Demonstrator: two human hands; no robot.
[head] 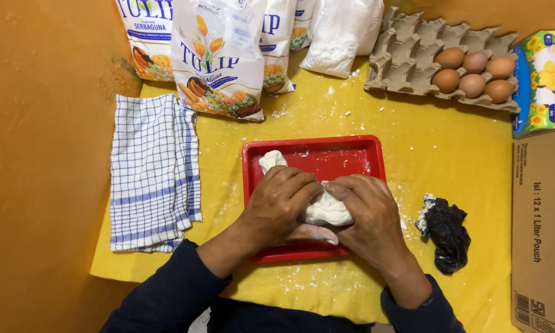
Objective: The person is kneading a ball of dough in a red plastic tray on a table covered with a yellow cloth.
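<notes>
Over on the far left a blue-and-white checked cloth (155, 172) is lying folded on the yellow sheet (450, 154) covering the counter, its near corner reaching the person's dark sleeve. Behind it, flour bags (219, 55) are leaning against the orange wall, with white specks scattered on the sheet below them. In the middle a red tray (351, 157) is sitting square to the person, and the white dough (326, 211) is lying inside it, toward the near half, with one stretched lump (271, 160) of it poking up toward the tray's far left corner. The left hand (277, 206) is pressing down on the left side of the dough, its fingers curled over the mass and gripping it. The right hand (367, 216) is meeting it from the other side, fingers bent and clasping the dough too, so that both sets of knuckles are nearly touching above it. Just to the right of the tray a crumpled black plastic bag (447, 233), dusted white at its top, is lying on the sheet. Further back a grey egg carton (413, 52) is holding six brown eggs (471, 74) in its right end. At the right edge a colourful box (545, 80) is standing above a brown cardboard carton (542, 228).
</notes>
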